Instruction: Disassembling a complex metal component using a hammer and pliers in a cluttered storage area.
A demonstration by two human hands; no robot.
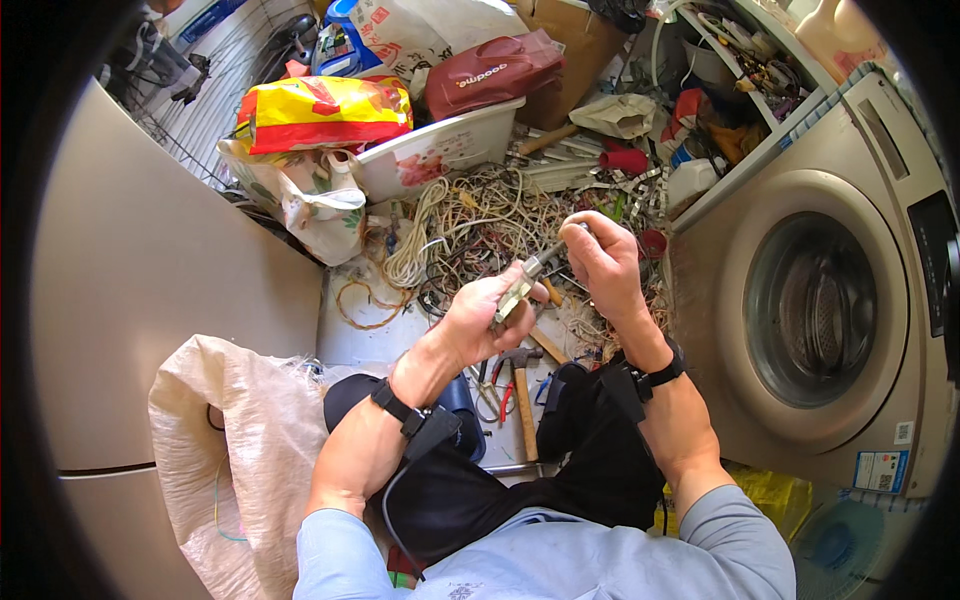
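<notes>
Up between both hands (545, 285), small metal tool (520, 287), over tangled wires (480, 225).

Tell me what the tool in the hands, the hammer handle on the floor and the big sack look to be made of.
Tool: apparently metal, silvery with glints, held by left hand and right hand. Hammer: handle looks like wood, matte tan; head dark, probably steel. Sack: likely woven plastic, off-white, crinkled with frayed threads.

A small metal plug piece (517, 290) on a grey cable end (548, 258), tilted, held above the wire tangle.
</notes>
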